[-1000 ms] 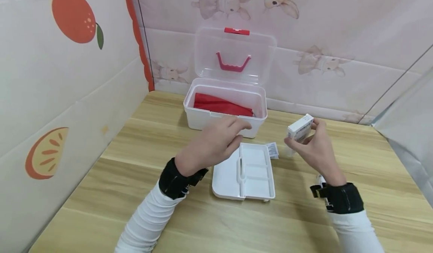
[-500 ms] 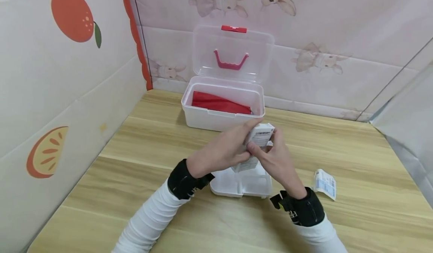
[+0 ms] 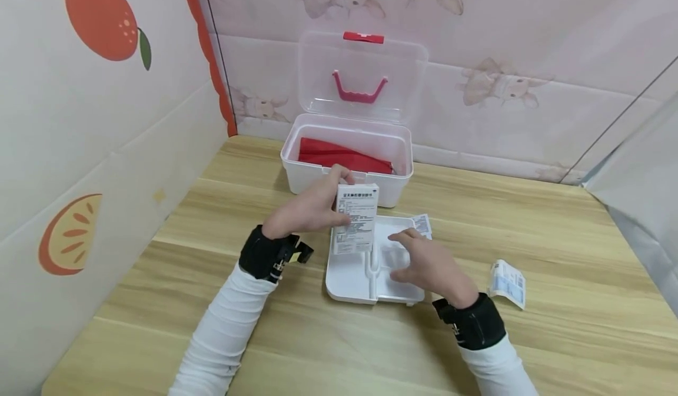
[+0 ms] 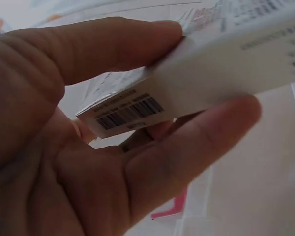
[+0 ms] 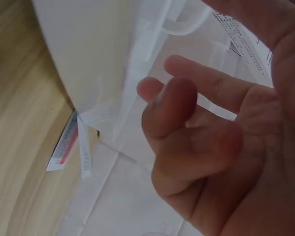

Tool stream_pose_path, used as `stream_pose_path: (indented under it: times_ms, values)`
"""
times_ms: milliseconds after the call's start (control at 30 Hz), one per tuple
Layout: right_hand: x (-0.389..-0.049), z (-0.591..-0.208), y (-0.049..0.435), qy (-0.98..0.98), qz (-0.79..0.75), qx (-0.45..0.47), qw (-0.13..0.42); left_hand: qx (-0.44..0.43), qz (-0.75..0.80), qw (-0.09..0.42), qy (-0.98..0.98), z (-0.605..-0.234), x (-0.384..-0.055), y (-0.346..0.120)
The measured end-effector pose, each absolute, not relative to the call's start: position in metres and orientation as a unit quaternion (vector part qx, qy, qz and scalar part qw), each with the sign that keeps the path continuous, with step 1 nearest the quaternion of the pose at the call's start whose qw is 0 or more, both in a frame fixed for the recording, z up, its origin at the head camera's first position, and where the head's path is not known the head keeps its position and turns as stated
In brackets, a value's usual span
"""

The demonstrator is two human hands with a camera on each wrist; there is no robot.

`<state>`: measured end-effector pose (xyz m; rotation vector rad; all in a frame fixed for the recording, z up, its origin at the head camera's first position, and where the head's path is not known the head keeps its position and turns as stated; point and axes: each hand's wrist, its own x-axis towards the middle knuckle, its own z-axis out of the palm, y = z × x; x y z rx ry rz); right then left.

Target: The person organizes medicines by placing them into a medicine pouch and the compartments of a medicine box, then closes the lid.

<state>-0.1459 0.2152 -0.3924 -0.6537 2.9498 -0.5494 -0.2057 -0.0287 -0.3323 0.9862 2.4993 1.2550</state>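
Observation:
In the head view my left hand (image 3: 307,210) grips a white medicine box (image 3: 360,222) with printed text, held upright over the left half of a white divided tray (image 3: 344,284). The left wrist view shows thumb and fingers on opposite faces of the medicine box (image 4: 206,73), its barcode end toward the palm. Over the tray's right compartments hovers my right hand (image 3: 434,269), holding nothing. Its fingers (image 5: 169,103) are loosely bent in the right wrist view. Behind the tray stands a translucent first-aid box (image 3: 295,175), lid raised, with a folded red item (image 3: 339,156) inside.
A small printed packet (image 3: 422,224) lies at the tray's back right corner. Farther right on the wooden table (image 3: 572,255) rests another white and blue packet (image 3: 508,284). Cloth-covered walls (image 3: 477,131) stand behind and to the left.
The right hand carried the medicine box leftward to the left hand, which now holds it alone. The right hand has let go and moved slightly apart from it.

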Motion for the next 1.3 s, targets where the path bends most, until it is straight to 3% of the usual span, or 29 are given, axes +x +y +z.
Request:
stream_pose_path:
  times_ms: [267, 533, 800, 1300]
  values:
    - [-0.149, -0.400, 0.211, 0.970, -0.148, -0.193, 0.024, 0.321, 0.390, 0.122, 0.854, -0.347, -0.215, -0.028]
    - [-0.150, -0.402, 0.213, 0.970, -0.149, -0.190, 0.021, 0.302, 0.308, 0.100, 0.897, -0.351, -0.215, -0.021]
    - [-0.149, -0.402, 0.214, 0.971, -0.149, -0.187, 0.025, 0.302, 0.217, 0.115, 0.921, -0.361, -0.216, -0.016]
    - [-0.148, -0.404, 0.213, 0.972, -0.145, -0.186, 0.015, 0.269, 0.117, 0.192, 0.937, -0.364, -0.210, -0.011]
